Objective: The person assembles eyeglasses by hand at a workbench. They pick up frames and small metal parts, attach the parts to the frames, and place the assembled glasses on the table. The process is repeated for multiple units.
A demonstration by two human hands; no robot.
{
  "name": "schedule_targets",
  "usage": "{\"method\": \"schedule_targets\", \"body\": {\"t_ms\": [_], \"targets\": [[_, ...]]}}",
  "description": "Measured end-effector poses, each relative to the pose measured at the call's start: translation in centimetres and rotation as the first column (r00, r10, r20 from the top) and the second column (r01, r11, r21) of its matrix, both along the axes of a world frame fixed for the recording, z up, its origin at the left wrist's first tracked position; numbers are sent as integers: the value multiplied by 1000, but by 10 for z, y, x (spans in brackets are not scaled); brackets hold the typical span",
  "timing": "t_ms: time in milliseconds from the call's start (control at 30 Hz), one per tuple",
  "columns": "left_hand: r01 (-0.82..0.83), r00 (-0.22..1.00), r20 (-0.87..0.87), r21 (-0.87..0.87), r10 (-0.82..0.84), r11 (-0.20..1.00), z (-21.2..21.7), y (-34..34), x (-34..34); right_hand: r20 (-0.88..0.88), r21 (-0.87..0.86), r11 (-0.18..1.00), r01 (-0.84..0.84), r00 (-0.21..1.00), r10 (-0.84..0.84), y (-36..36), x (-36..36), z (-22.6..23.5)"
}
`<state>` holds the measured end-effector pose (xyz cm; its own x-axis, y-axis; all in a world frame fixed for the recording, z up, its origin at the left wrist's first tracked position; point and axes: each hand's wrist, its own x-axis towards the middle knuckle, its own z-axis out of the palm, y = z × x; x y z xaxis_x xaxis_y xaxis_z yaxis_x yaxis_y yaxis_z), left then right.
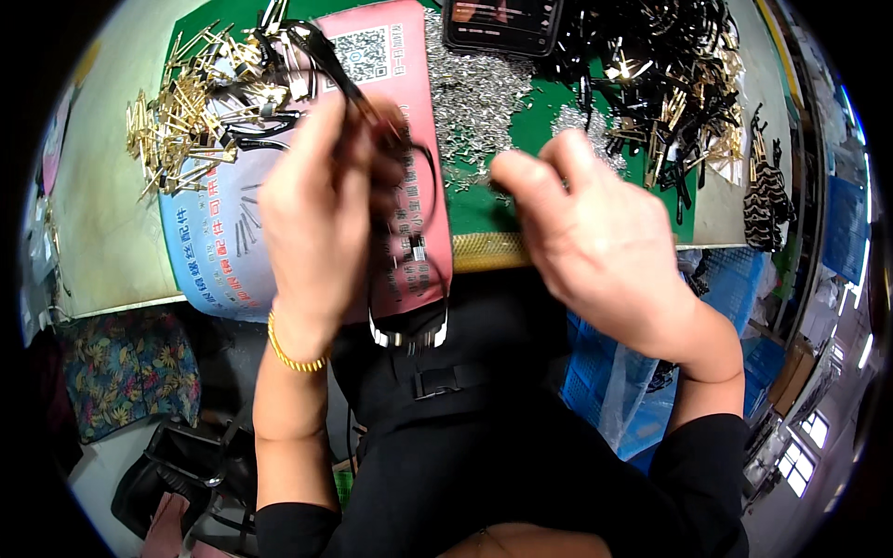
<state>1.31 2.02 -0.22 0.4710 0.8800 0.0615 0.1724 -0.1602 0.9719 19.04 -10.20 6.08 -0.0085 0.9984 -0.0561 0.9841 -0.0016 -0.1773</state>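
My left hand (321, 205) is closed on an eyeglass frame, blurred by motion. The frame's dark temple (339, 70) sticks up past my fingers toward the far edge, and a thin dark curved part (431, 172) shows to the right of them. My right hand (605, 232) is held to the right with thumb and fingers pinched together. It hovers at the near side of a spread of tiny silver screws (470, 116). Whatever is between its fingertips is too small and blurred to make out.
Gold-and-black eyeglass temples (200, 112) are heaped at the far left, and more dark temples (651, 84) at the far right. A phone (502, 23) lies at the back. A printed pink-and-blue sheet (209, 270) covers part of the green mat (544, 130).
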Motion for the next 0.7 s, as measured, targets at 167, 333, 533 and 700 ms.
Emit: {"method": "schedule_targets", "body": {"t_ms": [167, 333, 533, 700], "targets": [[-256, 939, 281, 196, 196, 947, -3, 25, 22, -3, -88, 994, 65, 998, -65, -28, 14, 5], [-206, 862, 439, -156, 255, 966, 11, 6, -18, -26, -115, 990, 81, 996, -84, -35, 15, -3], [-120, 821, 532, -197, 209, 973, 5, -8, -59, -48, -97, 992, 84, 995, -89, -33, 16, -4], [-262, 872, 438, 42, 217, 964, -10, -12, -89, -29, -105, 991, 83, 996, -86, -31, 14, -6]]}}
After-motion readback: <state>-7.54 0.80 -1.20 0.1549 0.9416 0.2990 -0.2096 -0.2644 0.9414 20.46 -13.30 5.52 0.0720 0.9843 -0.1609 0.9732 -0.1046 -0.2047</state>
